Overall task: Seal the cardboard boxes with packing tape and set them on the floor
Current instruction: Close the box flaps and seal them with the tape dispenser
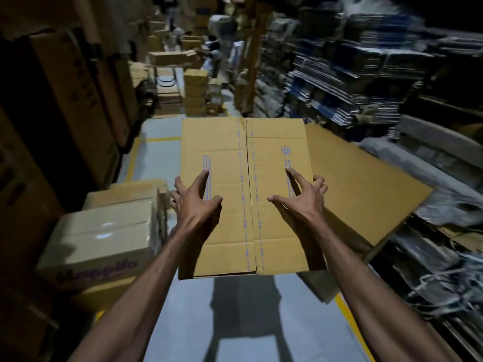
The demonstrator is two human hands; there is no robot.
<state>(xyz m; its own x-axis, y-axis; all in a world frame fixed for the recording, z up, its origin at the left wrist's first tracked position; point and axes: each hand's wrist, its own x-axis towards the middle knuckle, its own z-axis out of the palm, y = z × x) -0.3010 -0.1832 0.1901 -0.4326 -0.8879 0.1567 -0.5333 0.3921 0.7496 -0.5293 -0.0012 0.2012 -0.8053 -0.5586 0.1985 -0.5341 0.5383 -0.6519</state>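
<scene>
Both hands clamp one cardboard box (pixel 245 194) from its sides: the left hand (pixel 194 202) has its grip spread wide, thumb and forefinger lying on the top flaps while the other fingers curl over the left edge; the right hand (pixel 300 195) mirrors it on the right edge, fingers bent like claws. The box is held above the grey floor (pixel 235 322), its two top flaps closed and meeting at a centre seam; whether tape covers that seam cannot be told. A flat cardboard sheet (pixel 366 189) lies just beside it on the right. To the left sits a taped carton (pixel 104 244) with purple lettering. Stacked goods line both sides of the aisle.
</scene>
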